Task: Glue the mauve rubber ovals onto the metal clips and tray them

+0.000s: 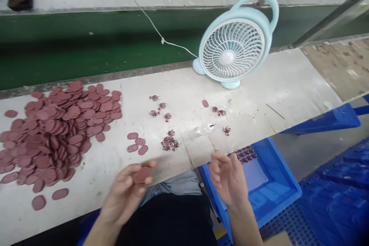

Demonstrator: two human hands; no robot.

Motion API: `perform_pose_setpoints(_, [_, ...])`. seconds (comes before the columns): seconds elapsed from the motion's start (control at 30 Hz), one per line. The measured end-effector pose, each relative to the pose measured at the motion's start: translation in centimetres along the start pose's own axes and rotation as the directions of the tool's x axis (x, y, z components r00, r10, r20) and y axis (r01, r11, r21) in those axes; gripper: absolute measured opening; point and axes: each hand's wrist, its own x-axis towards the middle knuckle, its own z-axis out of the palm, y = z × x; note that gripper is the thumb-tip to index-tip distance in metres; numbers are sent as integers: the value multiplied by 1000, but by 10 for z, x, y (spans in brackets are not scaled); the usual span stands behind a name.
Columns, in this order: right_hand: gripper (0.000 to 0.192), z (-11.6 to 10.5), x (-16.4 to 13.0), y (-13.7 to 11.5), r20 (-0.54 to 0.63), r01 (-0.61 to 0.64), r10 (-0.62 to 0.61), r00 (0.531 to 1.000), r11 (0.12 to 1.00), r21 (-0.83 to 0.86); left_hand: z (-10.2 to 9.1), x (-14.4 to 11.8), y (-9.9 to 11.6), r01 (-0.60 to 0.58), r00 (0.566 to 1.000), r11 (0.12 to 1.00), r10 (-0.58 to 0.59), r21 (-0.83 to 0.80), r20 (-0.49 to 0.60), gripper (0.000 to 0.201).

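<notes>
My left hand (123, 191) is closed on a flat, dark-red oval piece (141, 175), held between thumb and fingers just over the table's front edge. My right hand (229, 180) is raised beside the blue crate (276, 196), palm turned inward, fingers loosely curved and apart, with nothing visible in it. To the left lies a large heap of the same oval pieces (57, 134). Several loose ovals (137, 148) lie between the heap and a cluster of small red-brown and silvery parts (170, 142). What those small parts are, I cannot make out.
A light-blue fan (233, 48) stands at the table's back, its white cord (150, 21) running up behind. More small parts (219, 111) and one oval (205, 103) lie in front of it. A thin stick (275, 111) rests to the right. Rows of red-brown pieces (246, 155) sit inside the crate.
</notes>
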Motion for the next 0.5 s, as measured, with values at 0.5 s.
perform_pose_setpoints(0.5, [35,91,-22,-26,179,57,-125,976,937,344,29,4,-32,156,982,957,-124,-244,143,28])
